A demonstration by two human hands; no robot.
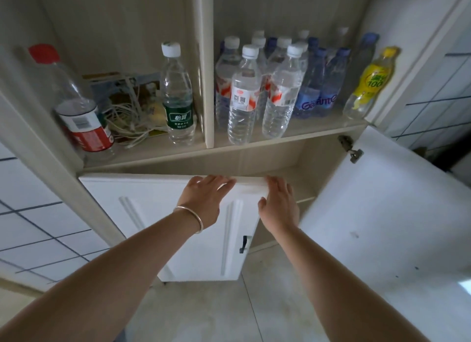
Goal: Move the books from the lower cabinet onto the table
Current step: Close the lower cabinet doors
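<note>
Reaching hands (204,201) (279,205) on door (153,214)

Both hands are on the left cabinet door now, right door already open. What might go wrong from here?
1. The right hand sits at the left door's free edge; fingers may get pinched if it swings shut.
2. No books are visible inside yet.
3. The open right door crowds that side.

The yellow bottle (370,82) reads "100"; the blue bottle pack (319,99) seems to read "Ganten".
</note>
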